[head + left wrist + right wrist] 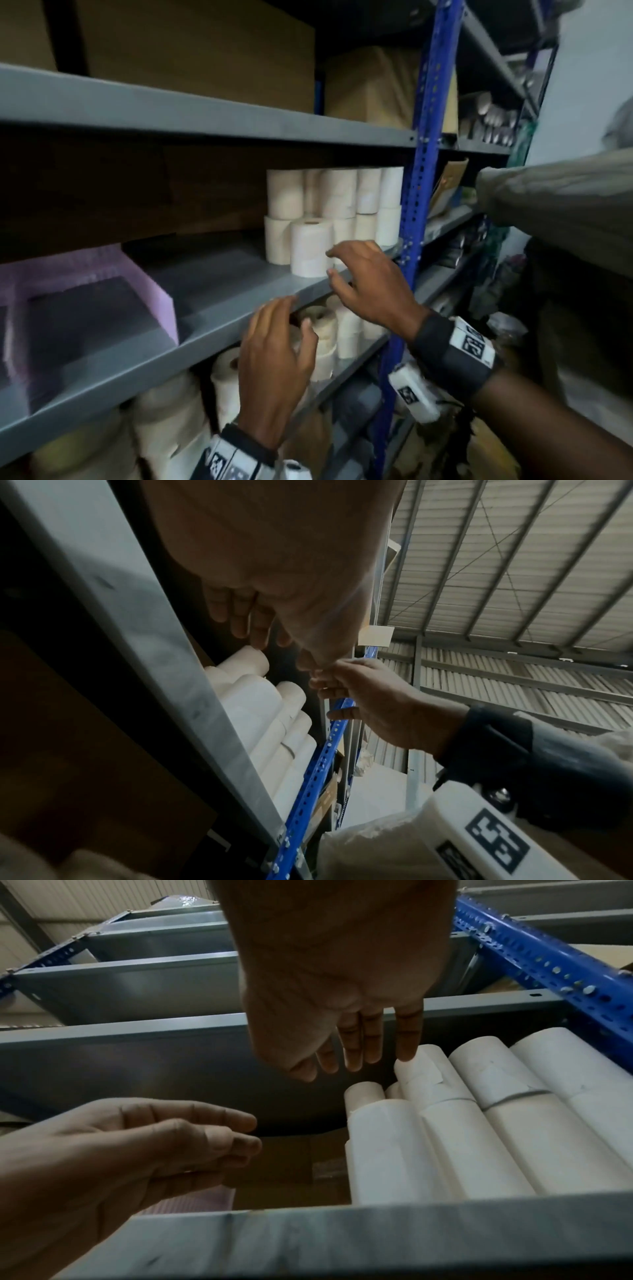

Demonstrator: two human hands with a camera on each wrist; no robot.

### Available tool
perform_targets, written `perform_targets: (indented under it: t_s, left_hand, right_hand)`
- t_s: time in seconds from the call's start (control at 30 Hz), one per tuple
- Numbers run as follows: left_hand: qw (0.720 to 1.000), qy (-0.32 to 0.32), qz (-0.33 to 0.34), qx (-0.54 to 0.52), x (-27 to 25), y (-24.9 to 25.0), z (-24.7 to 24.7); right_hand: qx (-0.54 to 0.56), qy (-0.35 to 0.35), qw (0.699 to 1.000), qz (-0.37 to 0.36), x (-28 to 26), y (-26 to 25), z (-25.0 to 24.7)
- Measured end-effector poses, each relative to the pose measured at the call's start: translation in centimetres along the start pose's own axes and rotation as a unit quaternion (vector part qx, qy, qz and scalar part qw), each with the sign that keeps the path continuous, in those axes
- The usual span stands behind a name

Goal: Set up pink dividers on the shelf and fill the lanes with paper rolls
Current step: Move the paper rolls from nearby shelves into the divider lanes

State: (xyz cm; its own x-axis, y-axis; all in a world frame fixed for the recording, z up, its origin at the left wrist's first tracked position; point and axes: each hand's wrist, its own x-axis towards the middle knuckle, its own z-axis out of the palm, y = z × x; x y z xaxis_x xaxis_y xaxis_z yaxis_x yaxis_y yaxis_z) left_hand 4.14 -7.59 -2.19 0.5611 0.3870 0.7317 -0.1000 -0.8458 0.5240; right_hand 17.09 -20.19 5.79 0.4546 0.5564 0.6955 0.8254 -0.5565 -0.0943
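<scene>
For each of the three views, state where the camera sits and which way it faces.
Head: worn on the head, facing the shelf; shows left hand and right hand.
Left wrist: under the left hand, looking up past paper rolls to the roof.
Right wrist: under the right hand, facing the paper rolls.
All three show both hands and the rolls.

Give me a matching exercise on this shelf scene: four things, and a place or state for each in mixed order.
Things:
1. pink divider
2. front paper roll
3. left hand
4. blue upright

Places or states:
A. right end of the shelf bay
B. open, before the lower shelf
C. left on the middle shelf
D. beside the right hand

Pairs: 1-C, 2-D, 3-B, 4-A
</scene>
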Motion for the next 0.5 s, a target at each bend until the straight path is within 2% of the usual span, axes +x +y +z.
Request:
perform_targets:
  t_s: [0.13,0.23,0.37,0.5]
  left_hand:
    - [0.998,-0.031,-0.046,0.018,5.3,-1.1,3.6]
    - [0.994,-0.054,-0.076,0.056,8.4,-2.0,6.4]
    - [0.981,-0.098,-0.112,0.122,10.9,-2.9,8.6]
    - [0.959,-0.12,-0.104,0.233,11.5,-3.4,9.7]
  right_hand:
    - [-0.025,-0.005,1.0,-0.017,5.7,2.3,1.1]
    - [-0.042,-0.04,0.998,-0.034,9.2,3.7,3.0]
    - [-0.062,-0.134,0.987,-0.061,11.6,5.4,5.2]
    - [-0.074,-0.146,0.983,-0.08,12.8,6.8,6.1]
